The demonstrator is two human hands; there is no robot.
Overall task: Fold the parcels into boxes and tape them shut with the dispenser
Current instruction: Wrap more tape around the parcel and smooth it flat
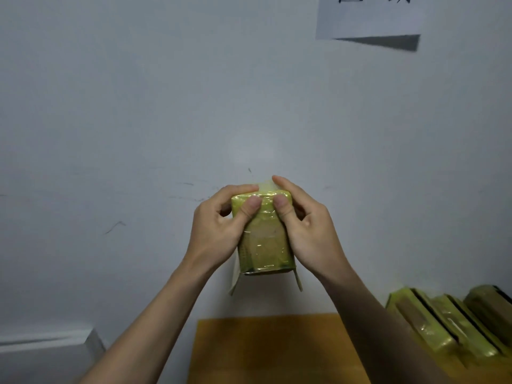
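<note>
A small yellow-green box [264,242] wrapped in shiny clear tape is held up in the air in front of a white wall. My left hand [221,225] grips its left side, thumb pressed on the top front. My right hand [304,225] grips the right side, its thumb pressed beside the other. My fingers curl behind the top edge, where a loose end of tape [266,184] sticks up. Two flaps hang from the bottom corners of the box. No tape dispenser is in view.
An orange-brown table top [274,347] lies below the hands. Several taped yellow-green boxes [448,325] lean in a row at the lower right. A white paper sheet [368,15] hangs on the wall at the upper right.
</note>
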